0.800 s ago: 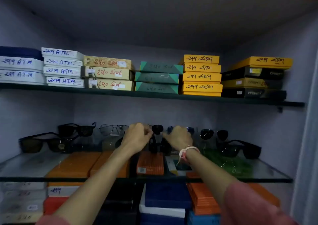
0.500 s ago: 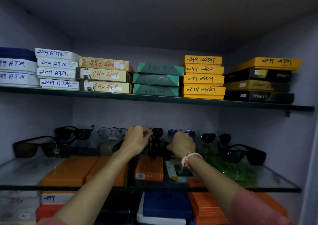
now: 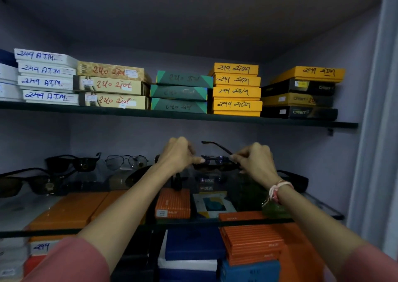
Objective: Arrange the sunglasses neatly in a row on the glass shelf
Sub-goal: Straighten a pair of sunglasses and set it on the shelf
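A dark pair of sunglasses (image 3: 216, 160) hangs in the air above the middle of the glass shelf (image 3: 19, 208), one temple arm sticking up and back. My left hand (image 3: 179, 154) pinches its left end and my right hand (image 3: 256, 161) pinches its right end. Along the back of the shelf stand other pairs: large black sunglasses (image 3: 23, 181) at far left, black sunglasses (image 3: 72, 163) behind them, a clear wire-frame pair (image 3: 126, 161), and a black pair (image 3: 295, 179) at the right, partly hidden by my wrist.
The upper shelf (image 3: 178, 115) carries stacks of white, beige, green, yellow and black boxes. Orange, blue and white boxes (image 3: 251, 240) lie under the glass. A wall closes the right side, and the glass's front edge runs across at my forearms.
Both hands rose from the shelf surface, lifting the dark sunglasses they were gripping; the pair now hangs higher, with a temple arm swung open upward.
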A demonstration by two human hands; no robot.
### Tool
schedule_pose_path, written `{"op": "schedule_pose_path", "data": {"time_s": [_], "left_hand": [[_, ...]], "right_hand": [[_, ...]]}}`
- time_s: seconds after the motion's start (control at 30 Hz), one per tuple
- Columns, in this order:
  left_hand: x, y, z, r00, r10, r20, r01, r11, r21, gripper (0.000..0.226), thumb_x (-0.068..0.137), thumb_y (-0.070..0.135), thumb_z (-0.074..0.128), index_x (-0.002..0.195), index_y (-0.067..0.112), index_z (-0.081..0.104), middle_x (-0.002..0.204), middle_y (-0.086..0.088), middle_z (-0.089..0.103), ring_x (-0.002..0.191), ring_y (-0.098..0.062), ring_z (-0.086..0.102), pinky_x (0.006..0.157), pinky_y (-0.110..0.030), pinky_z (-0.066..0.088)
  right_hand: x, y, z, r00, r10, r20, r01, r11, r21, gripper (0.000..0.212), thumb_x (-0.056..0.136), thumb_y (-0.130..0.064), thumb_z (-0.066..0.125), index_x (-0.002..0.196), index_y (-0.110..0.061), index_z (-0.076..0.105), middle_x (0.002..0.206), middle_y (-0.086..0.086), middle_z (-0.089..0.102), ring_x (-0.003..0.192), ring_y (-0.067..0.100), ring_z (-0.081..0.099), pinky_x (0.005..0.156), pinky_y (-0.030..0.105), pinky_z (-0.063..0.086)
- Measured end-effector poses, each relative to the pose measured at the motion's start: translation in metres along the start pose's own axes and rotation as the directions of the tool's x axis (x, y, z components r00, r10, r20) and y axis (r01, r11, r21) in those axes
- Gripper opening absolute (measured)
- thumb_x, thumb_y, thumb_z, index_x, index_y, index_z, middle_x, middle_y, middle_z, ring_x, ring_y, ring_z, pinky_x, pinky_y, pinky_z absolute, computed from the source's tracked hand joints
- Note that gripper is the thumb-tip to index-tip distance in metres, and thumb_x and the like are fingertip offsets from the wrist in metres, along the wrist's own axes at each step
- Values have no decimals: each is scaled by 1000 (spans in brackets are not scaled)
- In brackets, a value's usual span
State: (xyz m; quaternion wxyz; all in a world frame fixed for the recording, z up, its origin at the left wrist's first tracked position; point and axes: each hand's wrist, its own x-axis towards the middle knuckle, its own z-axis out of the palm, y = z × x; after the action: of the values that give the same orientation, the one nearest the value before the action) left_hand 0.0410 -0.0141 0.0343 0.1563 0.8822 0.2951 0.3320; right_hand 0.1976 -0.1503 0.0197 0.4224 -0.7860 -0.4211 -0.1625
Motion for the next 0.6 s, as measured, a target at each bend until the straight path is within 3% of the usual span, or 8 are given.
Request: {"op": "schedule_pose_path", "data": {"time_s": [0.13, 0.2, 0.3, 0.43, 0.6], "left_hand": [[4, 12, 11, 998, 35, 50, -39, 996, 76, 30, 81, 29, 75, 76, 0, 76, 74, -13, 73, 73, -27, 69, 70, -37, 58], [9, 14, 19, 999, -8, 42, 3, 994, 113, 31, 81, 25, 72, 62, 1, 65, 63, -10, 65, 61, -27, 61, 60, -37, 51], [13, 18, 30, 992, -90, 88, 82, 992, 94, 47, 80, 22, 71, 46, 13, 39, 45, 0, 39, 44, -18, 39, 46, -29, 34], [16, 21, 44, 977, -141, 159, 127, 987, 95, 50, 83, 21, 67, 45, 16, 34, 44, 2, 32, 40, -12, 30, 43, -23, 25], [26, 18, 59, 960, -182, 213, 166, 982, 89, 43, 83, 22, 64, 49, 16, 39, 48, 3, 37, 43, -12, 34, 44, -23, 26]], "right_hand": [[11, 12, -14, 995, 102, -20, -102, 995, -11, 9, 79, -21, 77, 80, -16, 83, 81, 8, 79, 73, 25, 74, 71, 39, 63], [14, 16, -18, 991, 136, -16, -136, 988, -72, 10, 76, -22, 76, 79, -15, 83, 85, 9, 79, 84, 28, 73, 77, 38, 61], [14, 22, -16, 982, 190, 14, -185, 971, -150, 22, 73, -32, 80, 78, -10, 81, 83, 11, 76, 82, 30, 71, 72, 37, 59], [15, 32, -7, 974, 217, 66, -194, 948, -252, 30, 73, -34, 78, 86, -8, 78, 84, 10, 72, 82, 31, 71, 62, 32, 50], [19, 39, -1, 970, 221, 96, -178, 925, -335, 34, 74, -35, 77, 89, -5, 73, 91, 12, 71, 85, 30, 70, 64, 33, 50]]}}
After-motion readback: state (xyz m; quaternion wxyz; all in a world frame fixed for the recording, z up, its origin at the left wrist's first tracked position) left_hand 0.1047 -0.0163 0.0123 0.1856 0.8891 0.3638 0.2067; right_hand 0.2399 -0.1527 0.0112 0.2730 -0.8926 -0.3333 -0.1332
